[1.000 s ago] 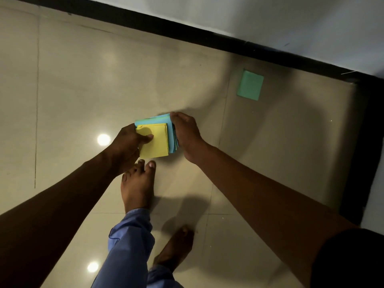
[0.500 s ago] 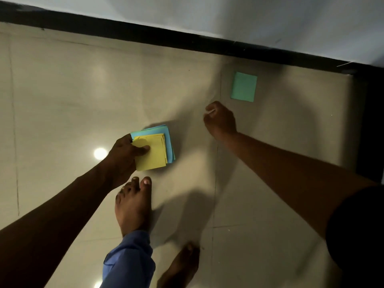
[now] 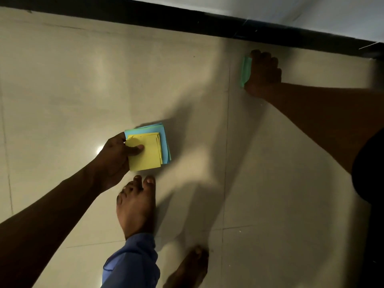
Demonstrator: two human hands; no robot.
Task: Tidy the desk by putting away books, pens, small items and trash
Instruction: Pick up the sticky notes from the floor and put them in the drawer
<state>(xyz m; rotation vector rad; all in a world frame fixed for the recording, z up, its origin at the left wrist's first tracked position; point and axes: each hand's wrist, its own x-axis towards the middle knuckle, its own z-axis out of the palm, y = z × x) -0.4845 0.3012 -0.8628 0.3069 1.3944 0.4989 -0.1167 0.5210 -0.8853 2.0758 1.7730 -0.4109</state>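
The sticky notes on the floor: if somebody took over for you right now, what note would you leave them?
Left hand: grips the stack of yellow and blue notes, thumb on top, low over the tiled floor.
Right hand: reached out near the black skirting, on the green note; most of the note is hidden, so whether it is gripped cannot be told.
Done: the loose notes are gathered into the one stack.
Left: get the green note up, add it to the stack, put the stack away. The desk is not in view.
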